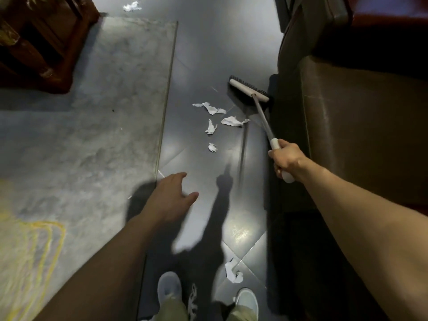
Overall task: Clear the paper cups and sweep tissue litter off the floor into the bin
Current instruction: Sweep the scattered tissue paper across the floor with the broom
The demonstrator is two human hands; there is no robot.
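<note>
From the head view, you're looking straight down at a dark glossy floor point(208, 54) with your two shoes point(169, 288) at the bottom edge. Your right hand point(286, 159) is wrapped around the white grip of the broom point(249, 90), fingers point(273, 156) curled tight around the handle, arm stretched forward. The broom head sits on the floor right up against the brown sofa point(359, 123) on your right, bristles dark, bar white, handle slanting back down to your fist.

Your left hand point(172, 195) hangs loose over the floor, holding nothing, fingers lightly spread and relaxed, roughly above the edge of the grey rug point(92, 112).

The tissue scraps point(212, 108) are the main thing: a little cluster of four or five torn white bits lies just left of the broom head, between it and the rug edge, none touching the bristles as far as you can see. Another scrap point(232, 272) sits near your right shoe, and more point(132, 6) lie far off at the top by the wooden furniture point(41, 42). No cups or bin in sight.
</note>
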